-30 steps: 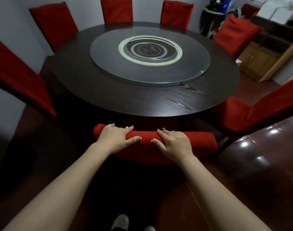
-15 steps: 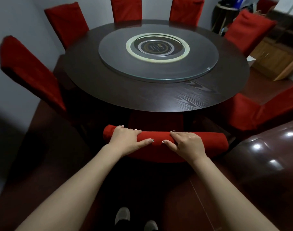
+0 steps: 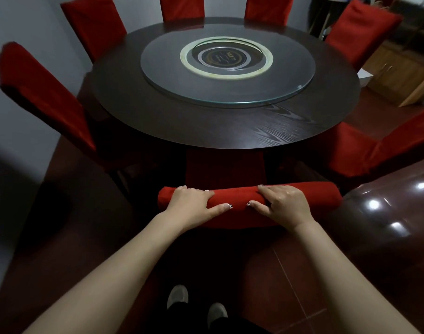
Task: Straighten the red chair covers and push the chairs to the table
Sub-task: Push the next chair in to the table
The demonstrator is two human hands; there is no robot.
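Right in front of me stands a chair in a red cover [image 3: 323, 196], its back top facing me and its seat partly under the round dark table [image 3: 206, 126]. My left hand [image 3: 190, 206] grips the top of the chair back left of centre, fingers over the far side, thumb on the near side. My right hand [image 3: 284, 204] grips the same top edge right of centre in the same way. Several more red-covered chairs ring the table, one at the left [image 3: 44, 92] and one at the right [image 3: 379, 150].
A glass turntable [image 3: 227, 68] lies on the table. A glossy dark brown piece of furniture [image 3: 386, 213] stands close on the right, next to the chair. A wooden cabinet [image 3: 398, 75] sits at the far right. Grey wall runs along the left. My shoes [image 3: 196, 302] show below.
The chair in my hands has slid closer to the table, and I have stepped after it. Both hands keep the same hold on the chair back.
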